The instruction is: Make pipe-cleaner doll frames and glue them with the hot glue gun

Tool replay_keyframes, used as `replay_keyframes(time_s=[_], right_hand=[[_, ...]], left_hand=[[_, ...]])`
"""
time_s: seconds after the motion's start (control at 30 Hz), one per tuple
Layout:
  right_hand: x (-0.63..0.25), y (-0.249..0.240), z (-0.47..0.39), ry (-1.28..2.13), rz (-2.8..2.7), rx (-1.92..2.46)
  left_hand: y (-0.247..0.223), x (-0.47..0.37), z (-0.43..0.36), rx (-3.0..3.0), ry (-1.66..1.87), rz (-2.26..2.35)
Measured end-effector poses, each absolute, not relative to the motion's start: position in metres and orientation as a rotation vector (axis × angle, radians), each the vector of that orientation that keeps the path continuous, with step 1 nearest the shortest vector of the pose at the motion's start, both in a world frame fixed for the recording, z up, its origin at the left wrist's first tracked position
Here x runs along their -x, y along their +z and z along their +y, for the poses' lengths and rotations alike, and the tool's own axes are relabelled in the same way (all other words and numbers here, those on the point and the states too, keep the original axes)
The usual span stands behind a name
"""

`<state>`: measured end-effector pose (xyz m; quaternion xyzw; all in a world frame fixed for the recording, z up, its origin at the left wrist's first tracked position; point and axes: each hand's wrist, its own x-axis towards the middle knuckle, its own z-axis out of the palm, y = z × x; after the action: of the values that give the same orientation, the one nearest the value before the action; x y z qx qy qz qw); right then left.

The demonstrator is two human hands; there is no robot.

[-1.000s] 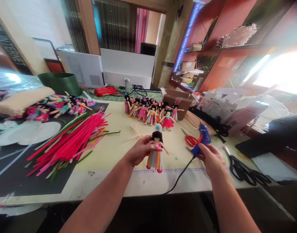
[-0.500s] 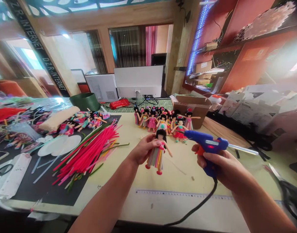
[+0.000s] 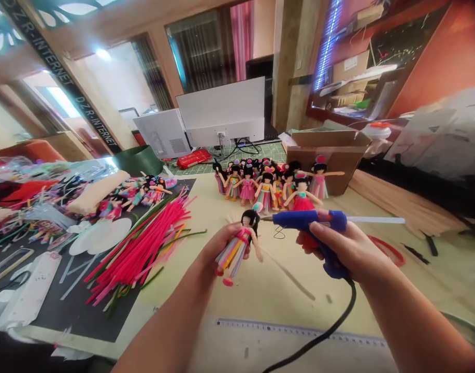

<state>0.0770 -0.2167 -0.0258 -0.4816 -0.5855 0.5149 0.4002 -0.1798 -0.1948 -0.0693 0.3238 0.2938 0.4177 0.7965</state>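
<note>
My left hand (image 3: 221, 246) is closed around a small doll (image 3: 239, 243) with black hair, a pink top and a striped skirt, tilted to one side. In my right hand (image 3: 344, 248) is a blue hot glue gun (image 3: 309, 220), its grip wrapped by my fingers. The gun's nozzle points left and is right beside the doll's hair; whether it touches cannot be made out. A clear glue stick (image 3: 373, 220) juts from the gun's back, and a black cord (image 3: 334, 326) runs down from its handle. Behind, several finished-looking dolls (image 3: 266, 189) stand in a group.
Pink and green pipe cleaners (image 3: 144, 248) lie in a bundle on a black mat at left, near white discs (image 3: 116, 230) and a heap of more dolls (image 3: 144, 191). A ruler (image 3: 291, 329) lies in front. A cardboard box (image 3: 334, 150) and monitor (image 3: 225, 109) stand behind.
The glue gun has moved left, its nozzle now at the doll's head. My left hand has tilted the doll and shifted it slightly left. The camera view has turned a little.
</note>
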Motion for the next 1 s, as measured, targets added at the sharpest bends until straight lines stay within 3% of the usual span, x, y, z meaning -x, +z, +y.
replay_keyframes(time_s=[1.0], right_hand=[[-0.07,-0.016,-0.231,1.24,-1.522,1.322]], left_hand=[[-0.06,0.178,-0.202,-0.767,0.797,0.695]])
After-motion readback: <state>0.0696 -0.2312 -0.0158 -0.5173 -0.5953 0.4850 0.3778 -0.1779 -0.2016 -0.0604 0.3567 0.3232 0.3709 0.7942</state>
